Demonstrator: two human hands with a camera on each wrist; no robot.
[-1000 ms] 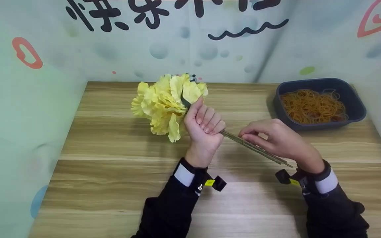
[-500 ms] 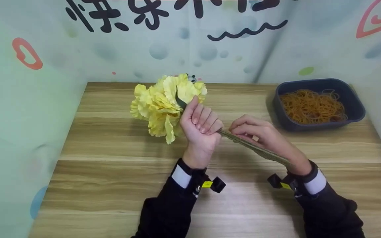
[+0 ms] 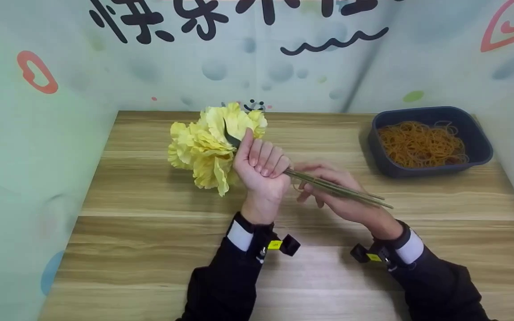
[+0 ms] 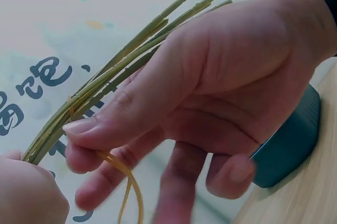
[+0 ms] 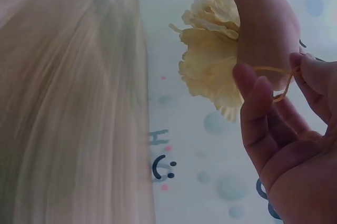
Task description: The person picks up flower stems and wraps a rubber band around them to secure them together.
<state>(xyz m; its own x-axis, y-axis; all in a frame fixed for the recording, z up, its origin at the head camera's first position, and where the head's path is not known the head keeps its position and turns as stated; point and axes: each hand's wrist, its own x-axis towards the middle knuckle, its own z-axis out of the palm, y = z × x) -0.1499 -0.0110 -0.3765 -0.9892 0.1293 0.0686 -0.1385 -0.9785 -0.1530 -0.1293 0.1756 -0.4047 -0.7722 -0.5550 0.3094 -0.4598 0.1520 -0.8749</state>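
Observation:
My left hand [image 3: 263,169] grips the stems [image 3: 357,192] of a bunch of yellow artificial flowers [image 3: 203,149], its fingers curled round them and thumb pointing up. The blooms stick out to the left, the bare stem ends to the right. Close beside the left fist, my right hand [image 3: 339,194] pinches a rubber band [image 4: 137,187] between thumb and forefinger. Part of the band crosses the stems in the left wrist view, and a loop hangs below the fingers. In the right wrist view the band [image 5: 271,68] is stretched between the fingers.
A dark blue plastic box [image 3: 382,162] of loose rubber bands [image 3: 422,145] stands at the back right of the wooden table [image 3: 150,249]. Printed cloth walls [image 3: 172,76] rise behind and at both sides.
Both hands and the flowers have shifted slightly left. The right hand has slid along the stems toward the left fist and turned, its fingers now spread under them with the rubber band showing.

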